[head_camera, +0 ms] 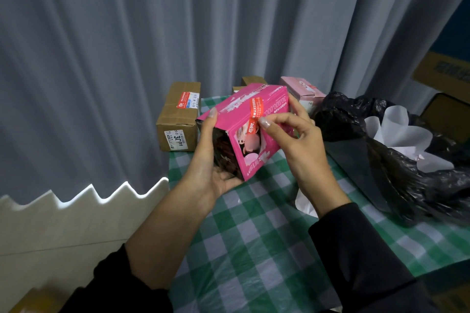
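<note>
I hold a bright pink printed box above the green checked tablecloth. My left hand grips its near dark end from below, thumb up along the left side. My right hand is at the box's right side, with thumb and forefinger pinching at a red seal sticker that runs over the top edge. The other right fingers reach round the far side of the box.
A brown taped carton with labels lies at the table's far left. A pale pink box and small brown boxes stand behind. A black rubbish bag holding white paper fills the right. Grey curtains hang behind.
</note>
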